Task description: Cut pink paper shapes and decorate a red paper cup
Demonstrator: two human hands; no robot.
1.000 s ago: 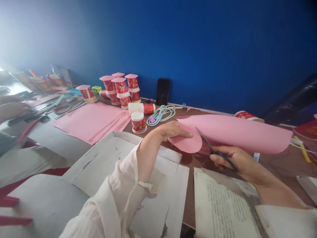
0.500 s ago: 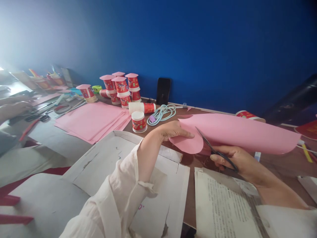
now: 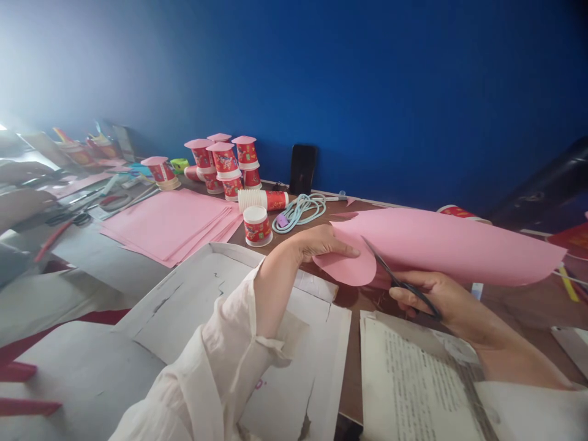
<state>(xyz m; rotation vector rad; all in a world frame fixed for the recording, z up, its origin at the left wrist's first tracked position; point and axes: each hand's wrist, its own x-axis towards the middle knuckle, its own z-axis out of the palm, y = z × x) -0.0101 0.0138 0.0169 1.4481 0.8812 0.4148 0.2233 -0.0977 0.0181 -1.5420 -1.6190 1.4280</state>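
We hold the pink paper (image 3: 450,245), plain and curled in a long bow above the counter (image 3: 509,309), a rounded flap (image 3: 351,269) at its left end, and the dark scissors (image 3: 395,280), slanting up to the left with one slim blade (image 3: 375,253) showing just beside that flap.

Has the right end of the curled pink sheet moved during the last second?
Yes, rightward: judged against the yellow strip, the right end of the pink paper sheet has shifted right.
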